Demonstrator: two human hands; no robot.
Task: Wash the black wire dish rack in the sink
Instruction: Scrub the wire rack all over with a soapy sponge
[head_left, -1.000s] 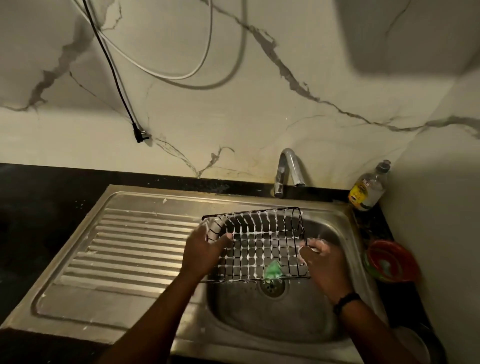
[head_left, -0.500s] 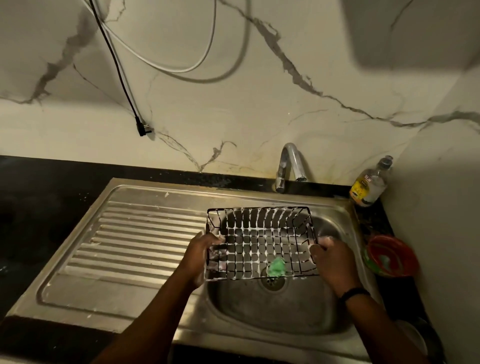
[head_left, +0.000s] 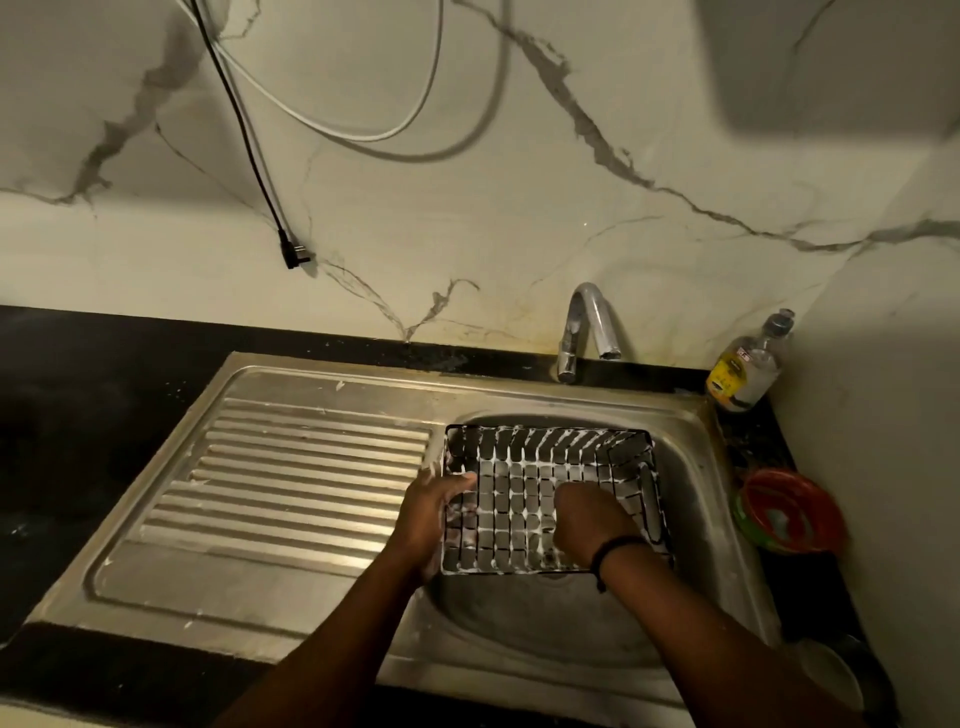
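Where it was held up by both ends, black wire dish rack (head_left: 545, 493) (foamy) now sits in steel sink (head_left: 691, 519); left hand (head_left: 431, 512) grips its left rim, right hand (head_left: 587, 525) moved inside w/ fingers curled, hold unclear.

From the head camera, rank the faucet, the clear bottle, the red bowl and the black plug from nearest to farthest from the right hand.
From the right hand:
1. Red bowl, right, on the counter.
2. Faucet, behind the sink.
3. Clear bottle, back right corner.
4. Black plug, far left on the wall.

Right hand (head_left: 587, 525) hides its fingertips (and the rack (head_left: 524, 483) floor beneath)
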